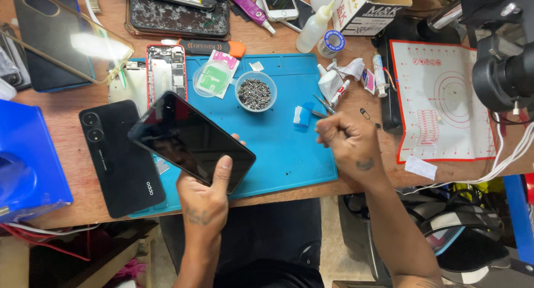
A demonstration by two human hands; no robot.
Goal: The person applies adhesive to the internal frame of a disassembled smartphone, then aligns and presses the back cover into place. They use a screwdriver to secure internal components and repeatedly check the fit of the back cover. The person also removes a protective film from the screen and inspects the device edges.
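My left hand [207, 196] grips a black phone screen [186, 139], tilted above the blue work mat [283, 154], thumb on its glass. My right hand [347, 140] is closed in a fist at the mat's right edge, pinching thin metal tweezers [321, 105] whose tips point up and left. A small blue and white piece [301, 115] lies on the mat next to the tweezers' tips. A black phone back cover [119, 157] lies face down to the left of the screen. An opened red-framed phone [166, 71] rests behind it.
A clear bowl of tiny screws [255, 91] sits on the mat's far side, beside a round clear dish [212, 79]. A blue box [28, 160] stands at the left. A white and red mat [439, 99], glue bottle [312, 29], cracked phone [178, 15] and microscope [503, 71] crowd the wooden table.
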